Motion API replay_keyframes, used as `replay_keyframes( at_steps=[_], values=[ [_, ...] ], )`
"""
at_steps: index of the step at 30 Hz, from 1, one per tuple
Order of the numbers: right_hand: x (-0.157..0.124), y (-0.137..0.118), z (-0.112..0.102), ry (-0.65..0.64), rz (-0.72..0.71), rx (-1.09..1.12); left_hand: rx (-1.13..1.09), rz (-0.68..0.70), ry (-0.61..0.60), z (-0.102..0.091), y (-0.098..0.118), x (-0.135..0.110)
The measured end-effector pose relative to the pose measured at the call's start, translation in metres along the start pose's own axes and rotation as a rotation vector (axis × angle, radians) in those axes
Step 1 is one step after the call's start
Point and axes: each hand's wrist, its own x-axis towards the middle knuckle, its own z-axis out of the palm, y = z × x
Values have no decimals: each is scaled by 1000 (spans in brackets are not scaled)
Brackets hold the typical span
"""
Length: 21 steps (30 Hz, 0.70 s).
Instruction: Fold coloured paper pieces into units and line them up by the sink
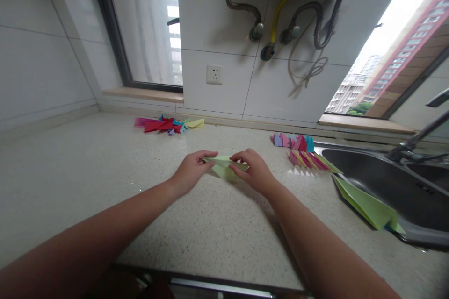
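Note:
A light green folded paper [223, 166] lies on the speckled countertop [105, 173] in front of me. My left hand [191, 170] pinches its left end, fingers closed on the paper. My right hand [254, 170] presses and pinches its right side, fingers curled over the fold. Both forearms reach in from the bottom of the view.
A pile of coloured folded papers [168, 124] lies at the back left by the wall. More folded pieces [293, 141] and a fanned row [312, 160] sit beside the steel sink [393, 187]. A green paper plane [368, 205] rests on the sink's rim. A tap [417, 140] stands at the right.

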Motion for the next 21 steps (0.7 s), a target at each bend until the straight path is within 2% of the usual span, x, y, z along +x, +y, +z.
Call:
replay_keyframes(
  at_steps=[4,8,17,21],
  values=[
    [1,-6,7,-18,-74,-97,-7,49,-10,4,3,-2],
    [3,-13,10,-9,-84,-156,-85,23,-8,6,1,-1],
    [3,-5,-1,-7,-58,-240,-208,-74,-84,9,2,-3],
    [2,-4,-4,2,-33,-261,-184,-75,-99,10,3,-4]
  ],
)
